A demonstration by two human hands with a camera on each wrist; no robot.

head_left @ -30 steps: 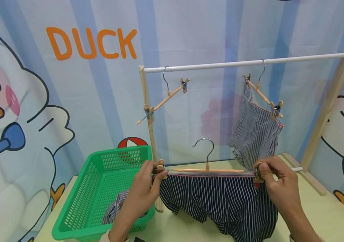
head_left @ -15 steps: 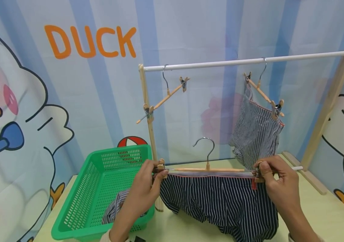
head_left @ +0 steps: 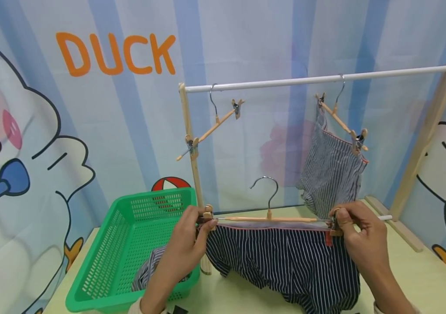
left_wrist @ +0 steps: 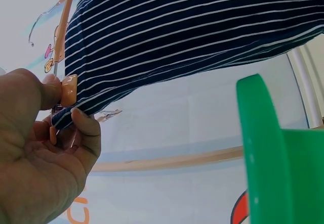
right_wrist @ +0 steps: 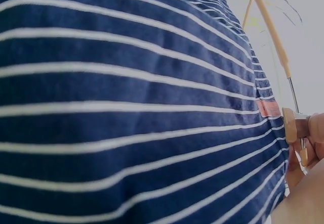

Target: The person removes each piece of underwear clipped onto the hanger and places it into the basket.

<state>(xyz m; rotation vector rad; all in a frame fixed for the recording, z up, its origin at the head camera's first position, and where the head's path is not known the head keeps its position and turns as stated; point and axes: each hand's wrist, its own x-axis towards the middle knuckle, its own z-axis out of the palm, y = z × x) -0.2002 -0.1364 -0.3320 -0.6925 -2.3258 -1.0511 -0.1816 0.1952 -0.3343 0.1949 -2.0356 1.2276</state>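
Note:
A pair of navy shorts with white stripes (head_left: 286,257) hangs by its waistband from a clip hanger (head_left: 270,219), held level low over the table. My left hand (head_left: 186,246) pinches the left clip; in the left wrist view that clip (left_wrist: 69,90) sits at the shorts' corner, between thumb and fingers. With thumb and fingers, my right hand (head_left: 364,240) grips the right clip. A small red tag (head_left: 328,238) shows beside it on the waistband. In the right wrist view the striped cloth (right_wrist: 126,92) fills most of the picture, the right clip (right_wrist: 288,125) at its edge.
A rack with a white rail (head_left: 262,83) stands behind. From it hang a bare clip hanger (head_left: 217,125) at left and a hanger with lighter striped shorts (head_left: 331,170) at right. A green basket (head_left: 109,235) beside my left forearm holds crumpled striped cloth (head_left: 148,266).
The red tag has come out from behind the right clip and now shows to its left. Both hands keep their hold on the clips, nearly still.

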